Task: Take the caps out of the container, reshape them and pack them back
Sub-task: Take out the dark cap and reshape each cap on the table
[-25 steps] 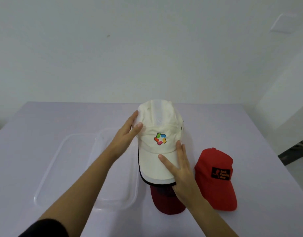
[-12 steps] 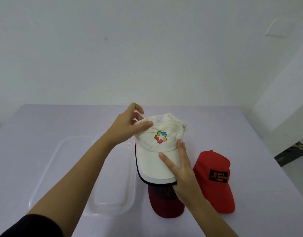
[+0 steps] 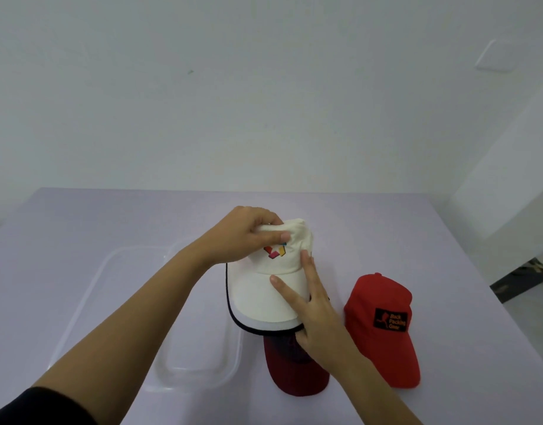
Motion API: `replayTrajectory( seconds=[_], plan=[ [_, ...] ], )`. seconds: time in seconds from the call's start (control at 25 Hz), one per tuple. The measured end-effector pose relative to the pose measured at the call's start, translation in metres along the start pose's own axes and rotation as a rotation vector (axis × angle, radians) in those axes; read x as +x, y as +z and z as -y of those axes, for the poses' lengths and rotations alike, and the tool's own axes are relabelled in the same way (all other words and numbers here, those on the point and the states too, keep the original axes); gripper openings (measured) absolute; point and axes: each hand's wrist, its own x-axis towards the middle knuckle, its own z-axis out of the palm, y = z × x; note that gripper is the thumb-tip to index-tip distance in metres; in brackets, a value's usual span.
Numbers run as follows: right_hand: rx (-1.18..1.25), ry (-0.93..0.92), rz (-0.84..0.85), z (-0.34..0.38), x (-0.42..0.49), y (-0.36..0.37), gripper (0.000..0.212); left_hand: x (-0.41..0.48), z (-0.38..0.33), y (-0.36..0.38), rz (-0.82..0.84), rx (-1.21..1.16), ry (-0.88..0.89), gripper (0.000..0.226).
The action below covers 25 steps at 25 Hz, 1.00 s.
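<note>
1. Cream cap [image 3: 258,299] lies on top of the dark red cap [image 3: 291,372], on the table [image 3: 417,228] in front of you. Only the dark brim shows from under it, pointing towards you.
2. Your left hand [image 3: 242,237] grips the cream crown, with the thumb across the front just above the logo and the fingers curled over the top. The soft cloth is bunched under that grip, so I judge you are folding the crown to shape it.
3. Your right hand [image 3: 313,305] lies spread with straight fingers, one on the brim and one against the crown's right side. It seems to pin the cap so the left hand's pull does not drag the stack. The thumb sits at the brim's near edge, and I cannot tell whether it hooks under.
4. Your red cap [image 3: 380,357] lies alone just right of that hand, crown up and badge showing, apparently set aside for its turn.
5. Your clear container [image 3: 199,384] sits just left of the stack, within easy reach. All three caps are outside it, so packing is not yet begun.
6. Press the brim firmly, because the lower cap may slide.
</note>
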Motion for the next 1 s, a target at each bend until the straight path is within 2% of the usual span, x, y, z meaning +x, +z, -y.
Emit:
replayTrajectory(
  seconds=[0.08,0.12,0.16,0.24,0.28,0.36,0.44,0.56,0.6,0.68,0.8,0.88,1.0],
  plan=[
    [0.175,0.018,0.168,0.002,0.004,-0.019,0.098,-0.001,0.004,-0.006,-0.018,0.021,0.005,0.011],
    [0.281,0.047,0.154,0.001,0.007,-0.032,0.093,-0.001,0.006,-0.011,0.009,0.041,0.015,0.008],
    [0.344,0.075,0.070,0.000,0.013,-0.045,0.085,-0.001,0.007,-0.014,0.045,0.060,0.031,0.007],
    [0.301,0.106,-0.071,0.001,0.029,-0.068,0.063,-0.002,0.004,-0.016,0.107,0.079,0.079,0.005],
    [0.250,0.119,-0.056,0.000,0.039,-0.076,0.054,-0.001,0.001,-0.015,0.126,0.078,0.116,0.004],
    [0.172,0.132,0.067,-0.004,0.058,-0.086,0.041,0.002,-0.003,-0.012,0.125,0.121,0.190,0.006],
    [0.137,0.165,0.192,-0.013,0.073,-0.093,0.023,0.010,0.001,-0.008,0.088,0.321,0.201,0.021],
    [0.044,0.227,0.327,-0.028,0.090,-0.103,0.033,0.022,0.014,-0.002,0.019,0.573,0.053,0.045],
    [0.017,0.233,0.344,-0.031,0.096,-0.107,0.035,0.025,0.018,-0.002,0.010,0.586,0.041,0.050],
    [0.017,0.223,0.388,-0.040,0.107,-0.113,0.026,0.031,0.024,-0.006,0.033,0.515,0.073,0.057],
    [0.094,0.251,0.451,-0.058,0.123,-0.120,0.009,0.047,0.030,-0.018,0.109,0.291,0.044,0.038],
    [0.081,0.267,0.458,-0.074,0.136,-0.118,0.012,0.064,0.037,-0.015,0.139,0.288,0.037,0.030],
    [-0.034,0.272,0.480,-0.100,0.157,-0.103,0.011,0.094,0.056,0.001,0.076,0.319,0.025,0.025]
  ],
)
